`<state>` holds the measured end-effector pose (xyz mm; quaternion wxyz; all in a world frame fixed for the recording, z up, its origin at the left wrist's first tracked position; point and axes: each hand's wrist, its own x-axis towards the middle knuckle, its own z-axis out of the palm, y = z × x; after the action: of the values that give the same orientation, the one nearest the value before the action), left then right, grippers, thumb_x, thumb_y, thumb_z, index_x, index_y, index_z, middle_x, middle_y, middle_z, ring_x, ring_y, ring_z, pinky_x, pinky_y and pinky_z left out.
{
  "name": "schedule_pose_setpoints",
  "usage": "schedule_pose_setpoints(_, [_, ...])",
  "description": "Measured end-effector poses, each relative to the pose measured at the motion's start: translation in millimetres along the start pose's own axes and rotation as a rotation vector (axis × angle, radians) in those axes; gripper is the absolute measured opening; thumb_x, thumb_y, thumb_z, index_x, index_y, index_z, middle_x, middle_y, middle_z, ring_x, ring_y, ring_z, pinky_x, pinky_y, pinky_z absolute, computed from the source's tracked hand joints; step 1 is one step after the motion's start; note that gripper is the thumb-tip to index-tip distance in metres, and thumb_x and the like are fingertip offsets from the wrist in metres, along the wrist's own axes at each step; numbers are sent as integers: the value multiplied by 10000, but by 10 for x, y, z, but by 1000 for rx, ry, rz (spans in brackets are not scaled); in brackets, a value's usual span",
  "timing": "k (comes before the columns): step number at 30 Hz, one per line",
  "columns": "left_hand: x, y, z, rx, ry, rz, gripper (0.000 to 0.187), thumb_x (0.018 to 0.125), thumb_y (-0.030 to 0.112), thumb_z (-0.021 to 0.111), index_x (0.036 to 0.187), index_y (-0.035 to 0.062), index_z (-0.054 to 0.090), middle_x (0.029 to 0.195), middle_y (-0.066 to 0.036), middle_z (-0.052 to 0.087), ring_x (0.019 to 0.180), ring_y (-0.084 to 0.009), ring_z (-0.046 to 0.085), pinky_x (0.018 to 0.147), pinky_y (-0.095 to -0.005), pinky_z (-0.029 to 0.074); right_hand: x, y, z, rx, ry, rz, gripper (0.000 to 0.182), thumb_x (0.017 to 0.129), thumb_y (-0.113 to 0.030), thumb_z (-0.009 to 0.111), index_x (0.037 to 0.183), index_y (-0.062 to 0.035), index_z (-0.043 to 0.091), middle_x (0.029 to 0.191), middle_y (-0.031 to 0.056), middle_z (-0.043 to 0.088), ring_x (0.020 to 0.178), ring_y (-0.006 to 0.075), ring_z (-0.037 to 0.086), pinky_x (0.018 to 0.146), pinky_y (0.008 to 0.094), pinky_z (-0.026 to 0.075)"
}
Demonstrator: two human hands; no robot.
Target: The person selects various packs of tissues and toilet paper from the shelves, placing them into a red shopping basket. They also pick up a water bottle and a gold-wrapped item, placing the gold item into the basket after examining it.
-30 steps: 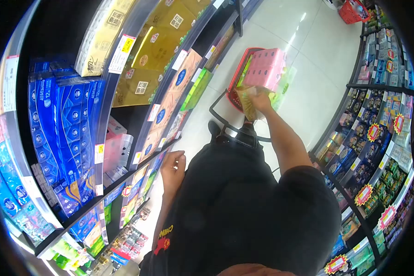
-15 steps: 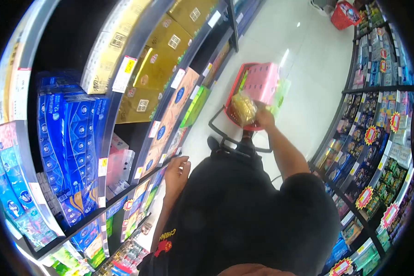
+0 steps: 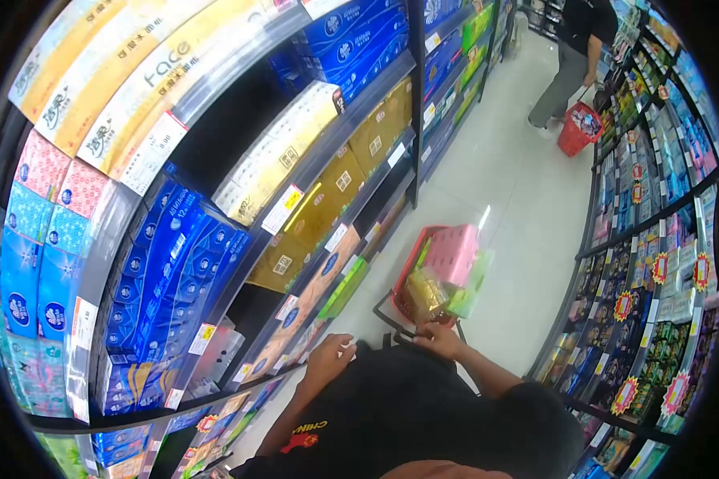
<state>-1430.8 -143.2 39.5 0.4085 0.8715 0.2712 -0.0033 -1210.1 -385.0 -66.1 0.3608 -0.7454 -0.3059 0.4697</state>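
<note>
A red basket (image 3: pixel 405 279) on the floor holds a pink perforated box (image 3: pixel 453 254), a gold package (image 3: pixel 426 294) and a green-and-clear package (image 3: pixel 473 285) at its right side. My right hand (image 3: pixel 438 338) is at the near edge of the basket, by its black handle (image 3: pixel 390 319); its fingers are bent, and what they may hold is too small to make out. My left hand (image 3: pixel 330 357) hangs beside the shelf at the left, fingers apart and holding nothing.
Shelves with blue tissue packs (image 3: pixel 172 271) and gold boxes (image 3: pixel 319 195) rise at the left. Shelves of small packets (image 3: pixel 655 279) line the right. Farther up the aisle a person (image 3: pixel 571 64) holds another red basket (image 3: pixel 577 132).
The view has tilted up, showing more of the aisle and the person. My right hand has moved off the gold package, back to the basket's near edge. The gold package rests in the basket.
</note>
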Motion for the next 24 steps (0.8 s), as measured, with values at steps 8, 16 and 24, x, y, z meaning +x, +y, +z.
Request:
schedule_pose_setpoints(8, [47,-285,24,34,-84,36,335,886,306,651,1134,79,638,1060,-145,656,860,-260,690,768,-372,534,-146,-31,81,-276,-2,-218,412,834,-349,618,1140,-74,646,1068,192,650,1009,381,622,876,439,482])
schedule_pose_setpoints(16, [83,-325,64,79,-98,39,357,893,343,642,1153,99,628,1069,-121,651,900,-268,677,789,-380,528,77,85,204,-724,183,-178,238,861,-281,565,1041,-191,693,1047,115,635,947,308,654,814,492,504])
schedule_pose_setpoints(24, [167,-328,304,93,-143,17,312,904,351,618,1118,125,632,1022,-100,640,947,-290,641,808,-388,513,8,-71,22,-706,182,-15,284,872,-223,539,1124,-168,658,1113,144,606,974,364,642,816,499,529])
